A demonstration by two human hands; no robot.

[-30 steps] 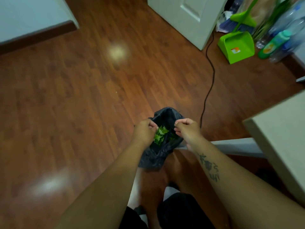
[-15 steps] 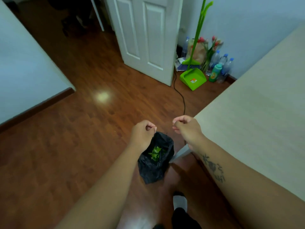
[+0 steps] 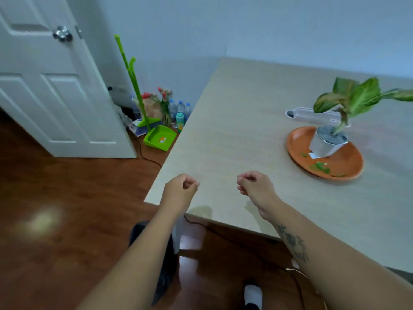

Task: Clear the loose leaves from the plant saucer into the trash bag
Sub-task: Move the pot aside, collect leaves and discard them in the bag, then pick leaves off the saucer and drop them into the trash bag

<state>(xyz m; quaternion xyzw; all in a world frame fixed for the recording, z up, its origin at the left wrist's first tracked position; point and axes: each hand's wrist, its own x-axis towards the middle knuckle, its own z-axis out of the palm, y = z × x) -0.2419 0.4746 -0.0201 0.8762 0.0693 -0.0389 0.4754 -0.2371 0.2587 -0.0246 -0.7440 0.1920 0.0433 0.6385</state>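
Note:
An orange saucer (image 3: 344, 163) lies on the beige table (image 3: 234, 135) at the right, with a white pot and leafy plant (image 3: 327, 143) standing on it. A few loose green leaves (image 3: 319, 166) lie on the saucer's near side. My left hand (image 3: 180, 190) hovers over the table's near corner, fingers curled shut and holding nothing. My right hand (image 3: 254, 185) hangs beside it over the table, also curled shut and empty, well left of the saucer. The black trash bag (image 3: 165, 280) sits on the floor below, mostly hidden by my left forearm.
A white door (image 3: 55, 86) stands at the left. A green dustpan (image 3: 159, 138) and broom, bottles and flowers crowd the far corner. A white power strip (image 3: 310, 114) lies behind the plant. A black cable runs over the wooden floor under the table.
Both hands let go of the trash bag's rim and rose above the table corner. The view lifted from the floor to the table, bringing the saucer and plant into sight.

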